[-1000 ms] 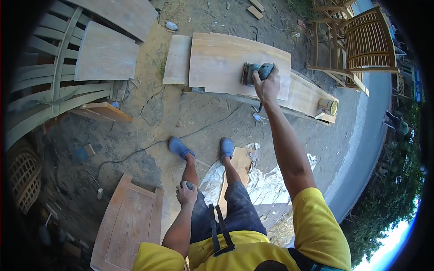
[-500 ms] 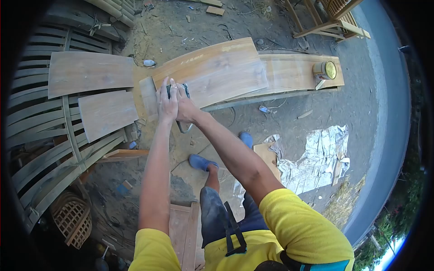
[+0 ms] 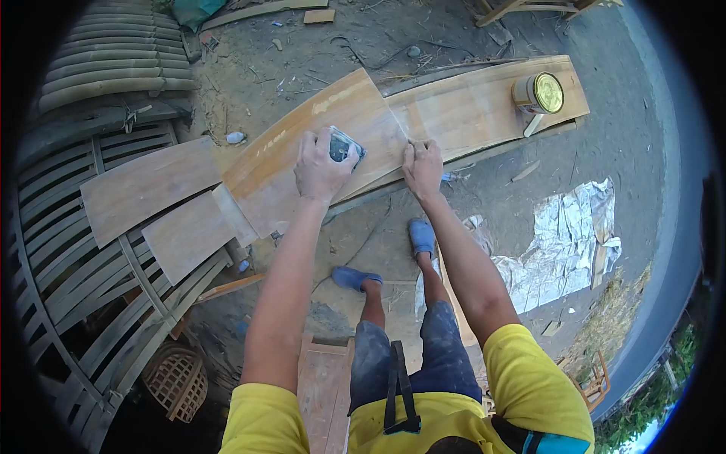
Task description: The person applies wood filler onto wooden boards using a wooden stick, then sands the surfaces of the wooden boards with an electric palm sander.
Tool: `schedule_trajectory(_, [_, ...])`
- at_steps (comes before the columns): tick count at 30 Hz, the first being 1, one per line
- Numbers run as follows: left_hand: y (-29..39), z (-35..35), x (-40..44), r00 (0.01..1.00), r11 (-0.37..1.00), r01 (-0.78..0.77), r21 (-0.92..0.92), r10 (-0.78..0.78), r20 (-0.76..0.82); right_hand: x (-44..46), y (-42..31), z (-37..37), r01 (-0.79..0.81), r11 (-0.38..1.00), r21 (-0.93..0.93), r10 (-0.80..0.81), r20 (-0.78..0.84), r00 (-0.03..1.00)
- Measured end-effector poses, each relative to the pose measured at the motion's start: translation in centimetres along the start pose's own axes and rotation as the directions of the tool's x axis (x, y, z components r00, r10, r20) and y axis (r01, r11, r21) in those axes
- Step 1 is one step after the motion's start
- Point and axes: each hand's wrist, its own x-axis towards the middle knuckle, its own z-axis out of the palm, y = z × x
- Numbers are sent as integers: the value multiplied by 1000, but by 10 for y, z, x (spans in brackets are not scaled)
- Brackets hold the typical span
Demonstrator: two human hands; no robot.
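Note:
My left hand (image 3: 321, 166) is closed around a dark, dusty sanding block (image 3: 344, 147), which lies flat on a curved wooden board (image 3: 299, 144). The board has pale dust along its near part and a yellowish streak near its far edge. My right hand (image 3: 423, 163), its fingers curled, grips the right end of this same board near its corner. Beneath it is a longer wooden plank (image 3: 469, 106). My left palm and the block hide some of the board's middle.
A tin can (image 3: 538, 94) stands on the plank's right end, a pale stick (image 3: 533, 125) beside it. Two loose boards (image 3: 151, 181) lie on a slatted bamboo bench (image 3: 64, 159) at left. Crumpled silvery sheeting (image 3: 567, 234) covers ground at right. A woven basket (image 3: 175, 382) sits lower left.
My right hand has left the block and moved right to the board's end. The block, in my left hand, has slid right along the board. The view has shifted.

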Motion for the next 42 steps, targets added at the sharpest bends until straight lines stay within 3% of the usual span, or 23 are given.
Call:
schedule_trajectory(2, [28, 12, 16, 999, 999, -54, -2, 54, 2, 14, 18, -8, -49, 995, 86, 46, 36, 998])
schedule_trajectory(4, [64, 21, 34, 996, 999, -53, 7, 53, 74, 34, 39, -8, 40, 999, -16, -42, -244, 969])
schedule_trajectory(8, [109, 45, 56, 996, 997, -74, -21, 75, 38, 76, 55, -14, -7, 995, -100, -18, -243, 970])
schedule_trajectory(12, [108, 44, 64, 998, 998, -55, -36, 56, 20, 103, 69, -2, -20, 977, -213, -45, -297, 954])
schedule_trajectory(20, [10, 8, 20, 977, 981, 189, 29, -185, -109, 100, 71, 1, -3, 946, -323, -78, -237, 968])
schedule_trajectory(25, [-73, -15, -9, 880, 919, 393, 23, -368, -299, 99, 64, -2, 6, 951, -309, -75, -212, 974])
schedule_trajectory(32, [-211, -56, -61, 737, 818, 575, -4, -520, -432, 98, 62, -2, -21, 947, -321, -40, -181, 983])
schedule_trajectory(35, [-227, -62, -73, 726, 807, 590, -5, -533, -434, 99, 63, -2, -10, 943, -334, -58, -191, 980])
schedule_trajectory(39, [-180, -52, -65, 799, 844, 536, -28, -518, -307, 98, 67, 0, 8, 935, -355, -87, -206, 975])
schedule_trajectory(41, [-146, -43, -52, 905, 954, 298, -43, -296, -305, 99, 67, 1, 27, 930, -366, -114, -217, 970])
schedule_trajectory(42, [-129, -37, -43, 907, 956, 292, -42, -290, -304, 99, 67, 1, 21, 930, -366, -110, -222, 969])
